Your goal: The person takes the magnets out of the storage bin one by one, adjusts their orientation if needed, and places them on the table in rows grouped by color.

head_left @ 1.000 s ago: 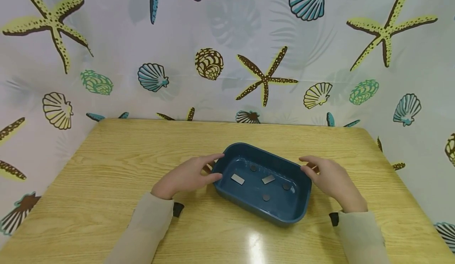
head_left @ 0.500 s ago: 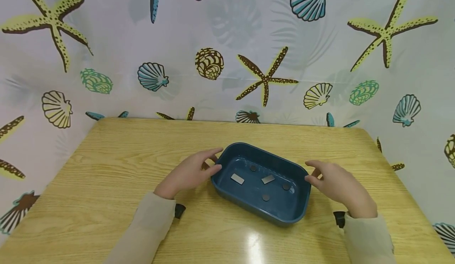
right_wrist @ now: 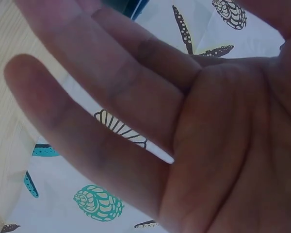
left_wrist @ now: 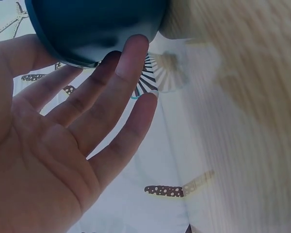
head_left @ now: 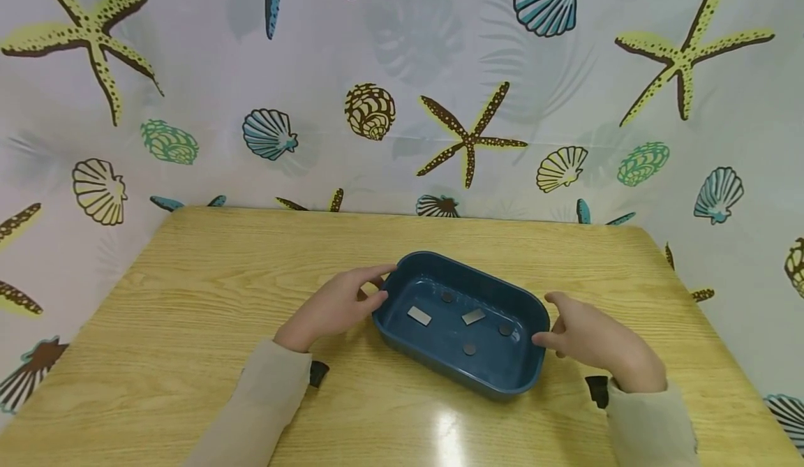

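Note:
A dark blue oblong tub (head_left: 433, 355) stands at a slant on the table. Inside lie two flat silvery rectangular pieces, one on the left (head_left: 419, 315) and one on the right (head_left: 474, 317), plus three small grey discs (head_left: 469, 349). At the tub's left end is my left hand (head_left: 333, 306), thumb at the rim and fingers spread; the left wrist view has the fingertips close against the tub's outer wall (left_wrist: 97, 29). My right hand (head_left: 593, 334) is at the right end, its thumb overlapping the rim. In the right wrist view its fingers (right_wrist: 111, 73) are long and loosely extended.
The wooden table (head_left: 188, 299) extends around the tub on all sides. Behind it and along both sides hangs a white cloth (head_left: 314, 55) printed with starfish and shells. A black wrist mount (head_left: 318, 373) sits at the left cuff, another (head_left: 597, 391) at the right.
My right hand has shifted right and nearer along the tub's end, its thumb lower over the rim. My left hand has moved slightly farther along the left end. The tub has hardly moved.

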### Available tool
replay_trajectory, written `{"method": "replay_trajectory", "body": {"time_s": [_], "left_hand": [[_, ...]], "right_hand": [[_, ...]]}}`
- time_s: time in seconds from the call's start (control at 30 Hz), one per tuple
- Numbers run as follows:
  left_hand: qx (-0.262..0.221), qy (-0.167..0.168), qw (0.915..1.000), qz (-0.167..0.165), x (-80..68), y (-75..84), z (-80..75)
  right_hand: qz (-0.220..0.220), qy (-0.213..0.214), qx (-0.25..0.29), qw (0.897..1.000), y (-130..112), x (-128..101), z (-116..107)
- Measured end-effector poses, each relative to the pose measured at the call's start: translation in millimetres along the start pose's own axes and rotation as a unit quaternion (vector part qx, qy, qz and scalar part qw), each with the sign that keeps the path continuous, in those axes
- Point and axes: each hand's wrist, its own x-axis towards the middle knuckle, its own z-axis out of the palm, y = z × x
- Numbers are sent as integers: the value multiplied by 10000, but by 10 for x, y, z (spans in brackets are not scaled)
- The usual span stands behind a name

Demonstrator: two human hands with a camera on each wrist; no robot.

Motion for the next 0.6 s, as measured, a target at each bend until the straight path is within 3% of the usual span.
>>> {"method": "replay_trajectory", "body": {"time_s": [0.6], "left_hand": [[-2,-1,9999,-170,-18,32,53]], "right_hand": [[-181,-17,-7,9998,3,12,30]]}}
